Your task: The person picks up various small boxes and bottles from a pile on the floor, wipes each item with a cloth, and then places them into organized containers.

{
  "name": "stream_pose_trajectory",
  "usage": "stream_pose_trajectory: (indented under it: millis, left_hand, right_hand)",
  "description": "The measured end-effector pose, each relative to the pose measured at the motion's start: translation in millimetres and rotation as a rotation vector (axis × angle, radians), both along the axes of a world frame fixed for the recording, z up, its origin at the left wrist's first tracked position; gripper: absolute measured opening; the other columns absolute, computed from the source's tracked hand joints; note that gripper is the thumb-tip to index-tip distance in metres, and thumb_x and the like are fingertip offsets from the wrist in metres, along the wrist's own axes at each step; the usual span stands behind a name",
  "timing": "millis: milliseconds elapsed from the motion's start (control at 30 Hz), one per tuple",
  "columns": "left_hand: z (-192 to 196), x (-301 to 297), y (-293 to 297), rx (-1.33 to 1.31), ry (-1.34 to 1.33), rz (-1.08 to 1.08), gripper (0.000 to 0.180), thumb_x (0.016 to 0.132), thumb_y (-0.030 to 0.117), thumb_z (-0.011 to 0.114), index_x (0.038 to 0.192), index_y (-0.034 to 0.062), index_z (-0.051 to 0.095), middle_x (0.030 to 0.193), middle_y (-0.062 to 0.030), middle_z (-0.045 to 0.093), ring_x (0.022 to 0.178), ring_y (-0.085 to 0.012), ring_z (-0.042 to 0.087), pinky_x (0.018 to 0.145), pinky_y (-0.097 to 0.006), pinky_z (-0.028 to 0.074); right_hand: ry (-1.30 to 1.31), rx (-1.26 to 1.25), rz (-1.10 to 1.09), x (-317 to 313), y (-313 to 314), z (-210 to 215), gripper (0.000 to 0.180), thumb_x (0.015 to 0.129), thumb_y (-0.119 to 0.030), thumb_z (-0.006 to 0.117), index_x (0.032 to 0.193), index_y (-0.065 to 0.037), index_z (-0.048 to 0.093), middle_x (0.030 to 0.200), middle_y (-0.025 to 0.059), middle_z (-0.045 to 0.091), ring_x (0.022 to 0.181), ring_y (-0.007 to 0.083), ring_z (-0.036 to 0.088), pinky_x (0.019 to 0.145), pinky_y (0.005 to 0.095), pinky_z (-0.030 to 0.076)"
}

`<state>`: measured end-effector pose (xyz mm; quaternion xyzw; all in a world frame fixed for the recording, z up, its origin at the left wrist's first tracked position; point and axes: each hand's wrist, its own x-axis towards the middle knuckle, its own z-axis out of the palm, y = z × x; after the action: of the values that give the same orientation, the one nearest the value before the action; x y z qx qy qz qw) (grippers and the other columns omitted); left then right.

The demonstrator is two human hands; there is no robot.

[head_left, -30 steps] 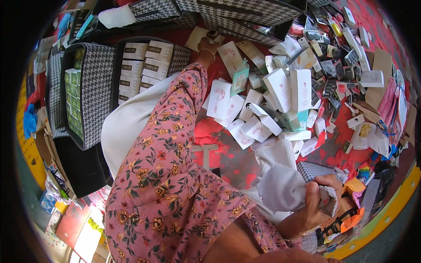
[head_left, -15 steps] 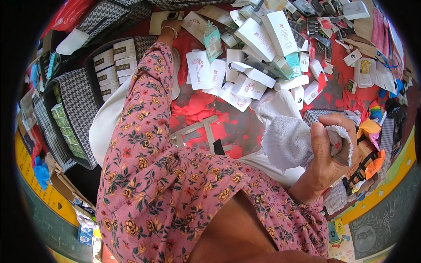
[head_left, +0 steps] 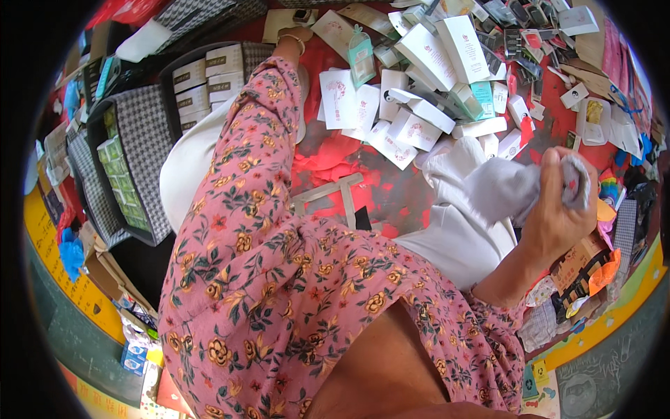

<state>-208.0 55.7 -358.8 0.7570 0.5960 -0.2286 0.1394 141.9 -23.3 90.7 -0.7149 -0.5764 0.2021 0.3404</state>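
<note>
Held up at the right, a bunched, light-grey knitted piece (head_left: pixel 499 187), sock-like or glove-like, has its open edge beside my thumb. My right hand (head_left: pixel 558 209) grips it, thumb up, with red marks showing inside the opening. It hangs over my white-clad right leg (head_left: pixel 464 230). Stretched far forward in a pink floral sleeve, my left arm ends at my left hand (head_left: pixel 294 35), which wears a bracelet. Those fingers are too small and partly hidden to read. Right by them is a dark square watch-like thing (head_left: pixel 303 14) on a beige card or box.
White cartons (head_left: pixel 426 59) lie heaped ahead, with a teal pouch (head_left: pixel 361 59) among them. Houndstooth boxes (head_left: pixel 143 140) stand at the left, holding green packs (head_left: pixel 118 181) and white boxes (head_left: pixel 227 60). Small packaged goods (head_left: pixel 520 45) clutter the far right. Red scraps litter the floor.
My right hand has moved up and right with the knitted piece, which now looks blurred. The whole view has shifted slightly, so everything sits further right. My left hand stays by the watch-like thing.
</note>
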Motion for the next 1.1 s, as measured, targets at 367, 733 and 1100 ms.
stream_pose_trajectory:
  millis: [367,733,1100]
  left_hand:
    - [60,111,-78,-0.181,-0.308,1.121,0.025,0.074,0.019,0.056,0.092,0.0035,0.063,0.095,-0.0130,0.062,0.084,-0.0246,0.062,0.066,-0.035,0.049]
    - [248,142,-76,-0.298,-1.401,1.193,0.020,0.081,0.017,0.056,0.098,0.0062,0.058,0.090,-0.0054,0.060,0.083,-0.0160,0.056,0.071,-0.030,0.045]
    - [287,144,-19,-0.145,-1.542,1.229,0.029,0.084,0.010,0.052,0.111,0.0017,0.048,0.102,-0.0120,0.057,0.086,-0.0200,0.059,0.074,-0.030,0.049]
  right_hand:
    - [-0.713,0.261,-0.026,78,18,-38,0.019,0.067,-0.020,0.060,0.084,-0.010,0.057,0.076,0.0081,0.061,0.068,0.0301,0.059,0.056,0.0400,0.045]
    - [-0.536,-0.061,0.624,19,13,-91,0.016,0.069,-0.010,0.053,0.082,-0.005,0.061,0.078,0.0153,0.062,0.069,0.0310,0.062,0.062,0.0411,0.049]
    - [-0.570,-0.259,0.868,-11,-4,-188,0.013,0.074,-0.011,0.051,0.075,-0.005,0.063,0.078,0.0126,0.064,0.073,0.0270,0.064,0.059,0.0367,0.050]
